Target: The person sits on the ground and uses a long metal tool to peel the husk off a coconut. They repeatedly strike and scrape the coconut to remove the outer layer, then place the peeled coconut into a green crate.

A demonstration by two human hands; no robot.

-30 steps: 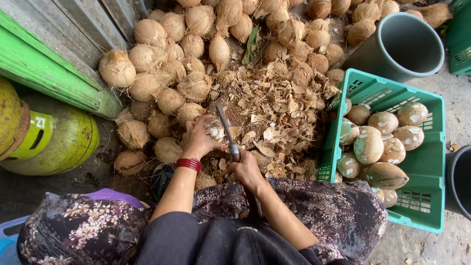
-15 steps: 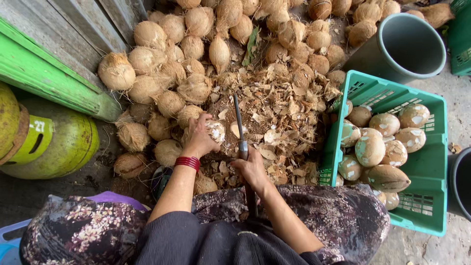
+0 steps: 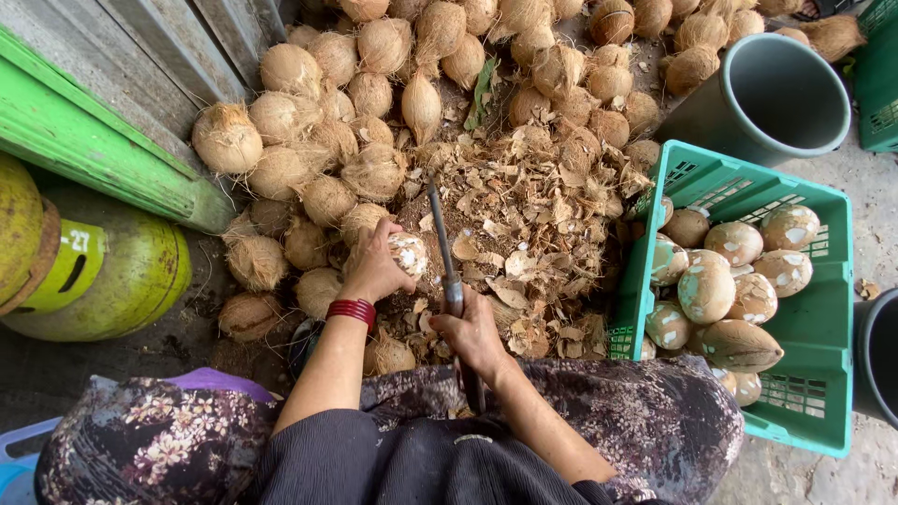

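Knife [image 3: 441, 245] tilted back leftward — right hand [image 3: 472, 327] gripping (coconut [image 3: 404, 252] unmoved).

My left hand [image 3: 374, 266] grips a half-peeled coconut [image 3: 408, 252]; my right hand [image 3: 472, 332] holds a long knife [image 3: 443, 251] just right of it, above husk chips [image 3: 533, 234].

Big heap of brown husked coconuts [image 3: 393, 84] piled on the ground at the top, against a grey corrugated wall [image 3: 159, 65] with a green beam [image 3: 94, 159] along its foot. A yellow-green gas cylinder [image 3: 112, 281] lies at the left edge. On the right sits a green plastic crate [image 3: 814, 327] – peeled pale coconuts [image 3: 730, 271] inside it. A grey bucket [image 3: 767, 98] stands just above the crate, with a second dark bucket [image 3: 879, 355] at the right edge. Husk scraps [image 3: 543, 224] are scattered in the middle.
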